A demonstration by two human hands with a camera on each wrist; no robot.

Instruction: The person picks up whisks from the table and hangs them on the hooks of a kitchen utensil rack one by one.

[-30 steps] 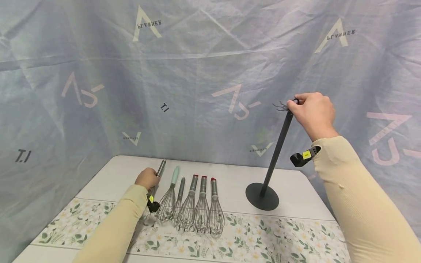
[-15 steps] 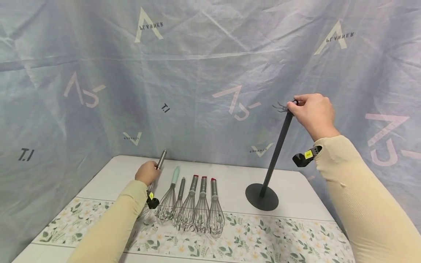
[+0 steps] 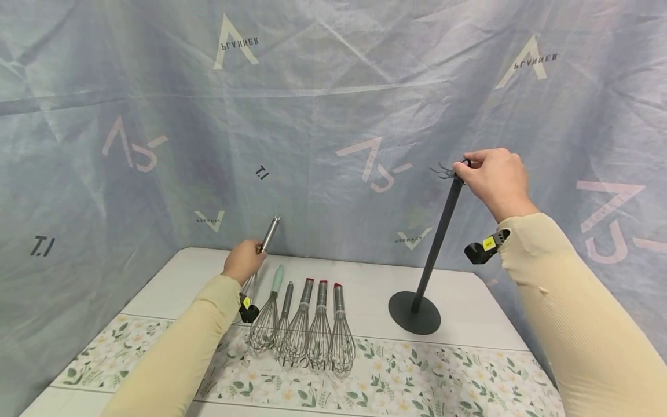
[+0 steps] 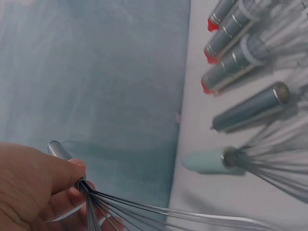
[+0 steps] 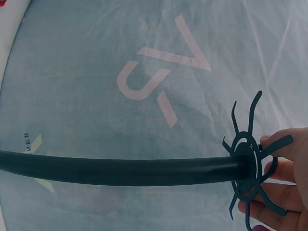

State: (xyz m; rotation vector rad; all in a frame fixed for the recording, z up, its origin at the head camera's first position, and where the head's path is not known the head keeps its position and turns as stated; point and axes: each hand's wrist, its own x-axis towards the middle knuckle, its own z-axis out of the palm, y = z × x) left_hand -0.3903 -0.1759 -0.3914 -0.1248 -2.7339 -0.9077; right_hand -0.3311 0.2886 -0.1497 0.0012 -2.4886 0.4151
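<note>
My left hand (image 3: 244, 262) grips a steel whisk (image 3: 270, 233) low on its handle, at the left of the table. In the left wrist view the whisk's wires (image 4: 144, 206) fan out from under the fingers, and its handle tip points up past the thumb. At the right, a black stand (image 3: 440, 243) with a round base rises from the table. Its top carries a ring of curved hooks (image 5: 246, 166), which my right hand (image 3: 497, 176) pinches between thumb and fingers. Nothing hangs on the hooks I can see.
Right of the left hand, several whisks lie in a row: one with a mint handle (image 3: 277, 279), a small grey one (image 3: 288, 298), and others with red-tipped handles (image 3: 322, 292). A floral runner (image 3: 443, 370) crosses the white table (image 3: 365, 278). Grey-blue cloth (image 3: 312, 116) hangs behind.
My left hand has lifted the whisk off the table, moving it up and slightly right. My right hand keeps its hold on the stand's top, with no clear movement.
</note>
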